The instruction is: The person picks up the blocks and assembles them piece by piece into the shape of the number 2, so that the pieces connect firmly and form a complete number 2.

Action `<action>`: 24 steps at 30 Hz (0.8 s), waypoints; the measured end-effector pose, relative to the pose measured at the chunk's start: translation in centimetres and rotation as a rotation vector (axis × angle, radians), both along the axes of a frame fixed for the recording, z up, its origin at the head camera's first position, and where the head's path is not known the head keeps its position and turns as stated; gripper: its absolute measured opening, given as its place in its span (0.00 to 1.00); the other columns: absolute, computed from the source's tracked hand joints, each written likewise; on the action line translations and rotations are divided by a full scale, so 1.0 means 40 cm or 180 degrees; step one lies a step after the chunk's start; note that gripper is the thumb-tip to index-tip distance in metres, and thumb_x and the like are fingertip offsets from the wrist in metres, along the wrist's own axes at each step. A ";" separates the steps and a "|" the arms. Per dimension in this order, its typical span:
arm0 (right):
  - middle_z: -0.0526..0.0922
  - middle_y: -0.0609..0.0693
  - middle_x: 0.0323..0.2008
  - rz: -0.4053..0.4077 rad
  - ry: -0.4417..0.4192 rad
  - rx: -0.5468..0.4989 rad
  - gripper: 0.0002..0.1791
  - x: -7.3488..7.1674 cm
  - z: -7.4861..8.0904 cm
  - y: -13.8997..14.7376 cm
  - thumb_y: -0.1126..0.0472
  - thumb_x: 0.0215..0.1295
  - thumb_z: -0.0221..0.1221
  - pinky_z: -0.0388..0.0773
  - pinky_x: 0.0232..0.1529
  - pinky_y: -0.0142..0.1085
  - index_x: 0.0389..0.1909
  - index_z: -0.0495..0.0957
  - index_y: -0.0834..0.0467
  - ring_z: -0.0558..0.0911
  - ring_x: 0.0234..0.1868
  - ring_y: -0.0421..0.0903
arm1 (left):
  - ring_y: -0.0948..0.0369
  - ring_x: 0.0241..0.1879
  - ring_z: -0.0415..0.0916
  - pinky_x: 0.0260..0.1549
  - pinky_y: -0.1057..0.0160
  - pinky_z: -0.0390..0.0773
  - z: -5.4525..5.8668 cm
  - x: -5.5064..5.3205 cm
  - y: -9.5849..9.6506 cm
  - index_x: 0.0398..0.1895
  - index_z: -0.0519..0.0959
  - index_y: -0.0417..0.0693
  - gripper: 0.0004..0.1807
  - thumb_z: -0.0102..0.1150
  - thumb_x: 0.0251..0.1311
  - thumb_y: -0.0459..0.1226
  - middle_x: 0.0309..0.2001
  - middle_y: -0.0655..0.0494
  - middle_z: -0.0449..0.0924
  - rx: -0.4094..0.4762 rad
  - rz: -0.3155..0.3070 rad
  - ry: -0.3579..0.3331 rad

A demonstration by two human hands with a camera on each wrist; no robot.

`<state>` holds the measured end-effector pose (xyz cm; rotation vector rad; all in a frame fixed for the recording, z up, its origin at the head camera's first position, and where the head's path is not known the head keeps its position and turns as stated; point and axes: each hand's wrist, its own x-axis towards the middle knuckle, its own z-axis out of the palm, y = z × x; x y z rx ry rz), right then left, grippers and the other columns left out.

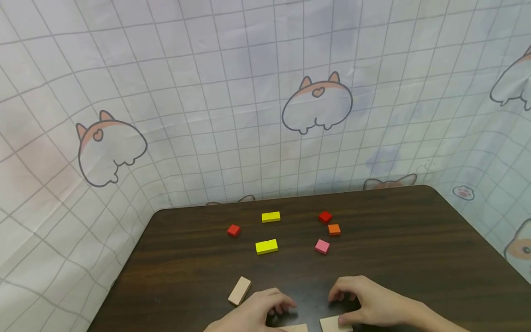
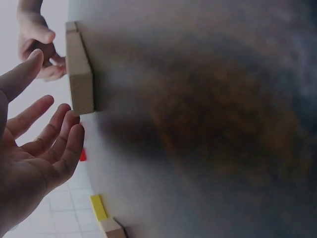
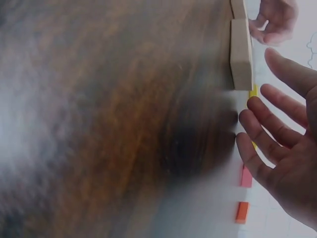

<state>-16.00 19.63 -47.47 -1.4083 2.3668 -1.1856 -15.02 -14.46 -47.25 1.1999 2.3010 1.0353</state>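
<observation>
Two plain wooden blocks lie side by side at the bottom of the head view, the left one cut off by the frame edge. Beside it is my left hand, its fingers loosely bent and parted in the left wrist view, where the near wooden block stands by the fingertips. My right hand arches over the table, its thumb overlapping the corner of the right wooden block in the head view. From the right wrist, thumb and fingers look spread beside that block.
Another wooden block lies left of my left hand. Farther back are two yellow blocks, two small red blocks, an orange block and a pink block. A patterned cloth hangs behind the dark table.
</observation>
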 end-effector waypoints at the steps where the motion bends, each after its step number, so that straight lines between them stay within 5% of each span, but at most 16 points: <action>1: 0.83 0.40 0.46 0.0013 0.0002 0.0000 0.16 0.002 -0.001 -0.002 0.53 0.66 0.70 0.78 0.41 0.34 0.52 0.80 0.49 0.80 0.43 0.38 | 0.72 0.45 0.74 0.46 0.69 0.77 -0.012 -0.004 0.000 0.59 0.80 0.47 0.22 0.72 0.64 0.43 0.50 0.65 0.78 -0.0009 -0.0019 -0.0065; 9: 0.82 0.39 0.46 0.0057 -0.0028 0.0008 0.17 0.010 -0.012 -0.016 0.53 0.65 0.71 0.78 0.43 0.34 0.52 0.80 0.48 0.78 0.44 0.37 | 0.76 0.43 0.74 0.43 0.73 0.77 -0.166 -0.048 -0.009 0.58 0.80 0.59 0.21 0.70 0.65 0.50 0.47 0.73 0.77 0.0035 -0.0185 -0.0003; 12: 0.81 0.39 0.47 0.0093 -0.0157 0.0012 0.17 0.010 -0.016 -0.020 0.54 0.66 0.70 0.78 0.43 0.34 0.53 0.80 0.49 0.78 0.44 0.37 | 0.77 0.43 0.74 0.42 0.72 0.78 -0.190 -0.056 -0.009 0.58 0.80 0.60 0.20 0.70 0.65 0.50 0.47 0.74 0.76 -0.0022 -0.0208 0.0025; 19: 0.81 0.40 0.48 0.0188 -0.0421 0.0005 0.17 0.009 -0.015 -0.025 0.56 0.67 0.69 0.78 0.44 0.34 0.55 0.80 0.49 0.78 0.45 0.37 | 0.78 0.40 0.74 0.41 0.76 0.76 -0.177 -0.046 -0.001 0.55 0.82 0.52 0.17 0.70 0.66 0.44 0.43 0.69 0.78 -0.0030 -0.0309 0.0312; 24: 0.80 0.40 0.45 0.0278 -0.0582 0.0052 0.16 0.008 -0.011 -0.028 0.56 0.67 0.69 0.78 0.42 0.32 0.55 0.80 0.49 0.78 0.42 0.36 | 0.77 0.37 0.73 0.40 0.76 0.75 -0.079 -0.013 0.017 0.51 0.83 0.46 0.12 0.69 0.66 0.36 0.39 0.63 0.79 -0.0166 -0.0358 0.0221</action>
